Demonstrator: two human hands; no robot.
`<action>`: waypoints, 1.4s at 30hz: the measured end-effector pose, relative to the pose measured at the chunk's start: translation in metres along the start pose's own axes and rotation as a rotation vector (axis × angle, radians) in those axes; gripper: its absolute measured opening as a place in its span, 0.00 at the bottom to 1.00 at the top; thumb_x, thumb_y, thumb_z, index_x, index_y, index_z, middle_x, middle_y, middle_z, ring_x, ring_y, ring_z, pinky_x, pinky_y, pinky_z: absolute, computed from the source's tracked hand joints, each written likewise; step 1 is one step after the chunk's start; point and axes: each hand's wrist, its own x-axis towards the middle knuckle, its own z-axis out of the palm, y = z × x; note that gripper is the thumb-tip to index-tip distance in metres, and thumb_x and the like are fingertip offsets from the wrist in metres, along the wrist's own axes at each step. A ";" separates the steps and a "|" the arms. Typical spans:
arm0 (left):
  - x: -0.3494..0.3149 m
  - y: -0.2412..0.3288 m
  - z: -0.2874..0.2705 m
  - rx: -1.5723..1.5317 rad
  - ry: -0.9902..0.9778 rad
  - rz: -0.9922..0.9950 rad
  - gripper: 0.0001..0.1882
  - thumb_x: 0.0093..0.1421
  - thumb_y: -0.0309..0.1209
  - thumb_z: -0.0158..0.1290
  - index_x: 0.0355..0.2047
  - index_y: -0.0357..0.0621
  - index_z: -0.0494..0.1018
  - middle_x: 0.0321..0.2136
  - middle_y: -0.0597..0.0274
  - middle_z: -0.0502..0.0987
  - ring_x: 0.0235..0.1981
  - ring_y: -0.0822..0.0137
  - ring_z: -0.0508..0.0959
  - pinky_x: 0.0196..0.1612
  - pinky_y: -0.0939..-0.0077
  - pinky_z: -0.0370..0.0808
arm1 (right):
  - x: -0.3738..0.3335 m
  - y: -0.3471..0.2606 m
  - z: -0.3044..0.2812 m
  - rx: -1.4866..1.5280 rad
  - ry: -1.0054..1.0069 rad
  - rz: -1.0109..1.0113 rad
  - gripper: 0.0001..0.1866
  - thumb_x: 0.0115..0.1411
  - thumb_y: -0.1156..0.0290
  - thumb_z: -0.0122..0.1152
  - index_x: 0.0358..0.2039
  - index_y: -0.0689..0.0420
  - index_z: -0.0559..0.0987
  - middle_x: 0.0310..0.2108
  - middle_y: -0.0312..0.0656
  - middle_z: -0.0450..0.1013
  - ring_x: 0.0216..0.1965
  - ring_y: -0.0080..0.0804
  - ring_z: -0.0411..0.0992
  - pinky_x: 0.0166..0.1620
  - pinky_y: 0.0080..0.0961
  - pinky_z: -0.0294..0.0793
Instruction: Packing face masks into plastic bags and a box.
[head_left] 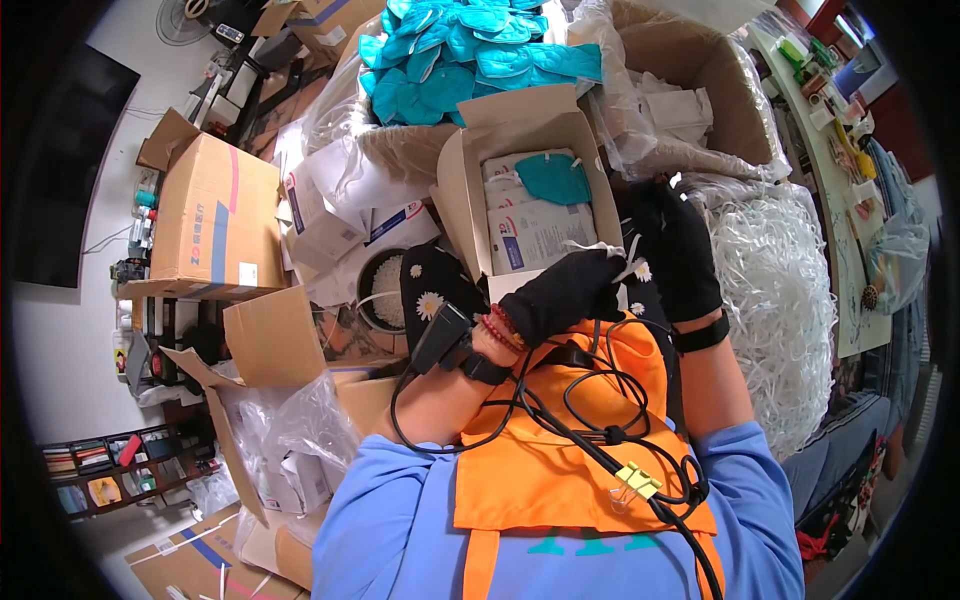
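My left hand (565,293), in a black glove, is closed on thin white elastic straps (632,262) just in front of an open carton. My right hand (677,245), also gloved in black, is raised to the right of the carton with its fingers curled together; what they hold, if anything, is hidden. Between my arms and the large boxes stands the open carton (468,215), its flap up. Inside lie white printed packets (540,238), with one teal folded face mask (554,178) on top.
A big lined box heaped with teal masks (450,60) stands ahead. To its right is another lined box (690,50). A large bundle of white elastic straps (768,310) sits at my right. Cardboard boxes (215,215) and a round bin (383,290) are on the left.
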 end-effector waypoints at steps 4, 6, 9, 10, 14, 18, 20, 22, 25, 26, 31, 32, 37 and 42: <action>0.000 0.011 -0.010 0.006 -0.191 -0.061 0.20 0.52 0.25 0.59 0.46 0.37 0.70 0.32 0.47 0.73 0.31 0.52 0.77 0.34 0.63 0.74 | -0.004 -0.004 -0.010 0.497 -0.062 0.216 0.11 0.66 0.67 0.52 0.40 0.61 0.76 0.29 0.39 0.75 0.29 0.29 0.73 0.32 0.24 0.71; -0.002 0.010 -0.008 -0.069 -0.163 -0.122 0.21 0.53 0.25 0.60 0.47 0.37 0.69 0.34 0.50 0.74 0.34 0.56 0.79 0.37 0.66 0.77 | -0.005 -0.007 -0.022 0.722 -0.135 0.352 0.09 0.64 0.70 0.54 0.41 0.60 0.76 0.30 0.41 0.75 0.30 0.32 0.74 0.32 0.25 0.72; -0.005 0.011 -0.005 -0.558 -0.085 -0.348 0.24 0.54 0.23 0.60 0.50 0.37 0.67 0.39 0.55 0.75 0.39 0.61 0.80 0.42 0.71 0.79 | -0.013 -0.010 -0.008 0.097 -0.030 -0.033 0.09 0.59 0.74 0.57 0.42 0.58 0.76 0.31 0.43 0.76 0.32 0.34 0.75 0.33 0.26 0.72; -0.004 0.014 -0.006 -0.872 -0.079 -0.485 0.25 0.54 0.22 0.60 0.51 0.37 0.66 0.41 0.56 0.75 0.41 0.62 0.80 0.44 0.72 0.79 | -0.015 -0.008 -0.004 -0.120 0.030 -0.164 0.10 0.58 0.76 0.58 0.42 0.57 0.76 0.32 0.43 0.76 0.33 0.35 0.75 0.34 0.27 0.72; -0.005 0.016 -0.006 -0.899 -0.071 -0.402 0.28 0.53 0.21 0.61 0.53 0.38 0.64 0.45 0.57 0.75 0.44 0.63 0.80 0.46 0.71 0.79 | -0.013 0.001 0.002 -0.265 0.063 -0.265 0.10 0.58 0.78 0.56 0.41 0.58 0.76 0.32 0.43 0.76 0.36 0.34 0.76 0.35 0.25 0.72; -0.007 0.013 -0.002 -0.839 -0.058 -0.355 0.26 0.54 0.22 0.61 0.53 0.38 0.66 0.45 0.56 0.75 0.42 0.66 0.79 0.47 0.71 0.79 | -0.015 0.016 0.016 0.344 0.108 0.037 0.07 0.64 0.72 0.53 0.39 0.60 0.76 0.32 0.39 0.76 0.36 0.27 0.76 0.35 0.21 0.72; -0.007 0.012 -0.001 -0.813 -0.061 -0.367 0.24 0.54 0.22 0.61 0.51 0.38 0.68 0.43 0.57 0.75 0.40 0.67 0.79 0.46 0.72 0.79 | -0.014 0.012 0.016 0.795 0.119 0.238 0.09 0.66 0.67 0.53 0.38 0.60 0.76 0.32 0.36 0.76 0.35 0.23 0.75 0.34 0.19 0.72; -0.005 0.013 -0.001 -0.883 -0.072 -0.482 0.22 0.54 0.22 0.61 0.49 0.38 0.69 0.41 0.58 0.76 0.39 0.68 0.79 0.46 0.73 0.78 | -0.013 0.003 0.014 0.993 0.136 0.367 0.11 0.66 0.64 0.53 0.38 0.59 0.77 0.32 0.35 0.76 0.34 0.20 0.75 0.33 0.17 0.72; -0.010 0.006 0.007 -0.593 -0.037 -0.419 0.21 0.53 0.23 0.62 0.47 0.38 0.70 0.36 0.58 0.76 0.36 0.66 0.78 0.42 0.73 0.78 | -0.015 -0.004 0.013 0.891 0.185 0.416 0.12 0.65 0.62 0.55 0.38 0.58 0.77 0.32 0.35 0.76 0.31 0.19 0.75 0.30 0.17 0.72; -0.010 0.006 0.007 -0.417 -0.016 -0.345 0.21 0.53 0.24 0.62 0.47 0.38 0.70 0.34 0.57 0.75 0.34 0.65 0.78 0.40 0.72 0.78 | -0.015 -0.005 0.011 0.863 0.188 0.415 0.12 0.64 0.62 0.56 0.37 0.58 0.77 0.31 0.35 0.76 0.31 0.19 0.75 0.30 0.17 0.71; -0.012 0.004 -0.007 0.002 -0.165 -0.062 0.20 0.49 0.29 0.63 0.41 0.39 0.71 0.31 0.51 0.73 0.30 0.52 0.74 0.34 0.63 0.72 | -0.009 0.040 -0.022 0.707 0.157 0.397 0.11 0.63 0.63 0.56 0.39 0.57 0.76 0.31 0.36 0.76 0.30 0.20 0.74 0.30 0.17 0.71; -0.013 0.002 -0.010 0.027 -0.182 -0.030 0.19 0.48 0.30 0.63 0.40 0.39 0.71 0.31 0.50 0.72 0.29 0.50 0.73 0.33 0.61 0.71 | -0.007 0.066 -0.030 0.768 0.181 0.351 0.11 0.62 0.65 0.57 0.41 0.58 0.76 0.32 0.36 0.76 0.31 0.21 0.74 0.31 0.18 0.72; -0.019 -0.007 -0.023 0.227 -0.192 0.021 0.17 0.48 0.32 0.61 0.37 0.39 0.72 0.28 0.50 0.73 0.32 0.48 0.74 0.36 0.60 0.72 | -0.001 0.040 -0.051 -0.251 0.384 -0.047 0.26 0.54 0.75 0.62 0.54 0.62 0.70 0.47 0.46 0.72 0.48 0.35 0.72 0.50 0.30 0.73; -0.012 -0.003 -0.016 0.103 -0.210 0.012 0.17 0.50 0.34 0.60 0.38 0.39 0.74 0.34 0.47 0.75 0.38 0.47 0.76 0.40 0.62 0.74 | -0.014 -0.073 -0.016 0.217 -0.335 -0.370 0.34 0.49 0.74 0.71 0.56 0.60 0.68 0.49 0.43 0.71 0.50 0.29 0.70 0.54 0.28 0.69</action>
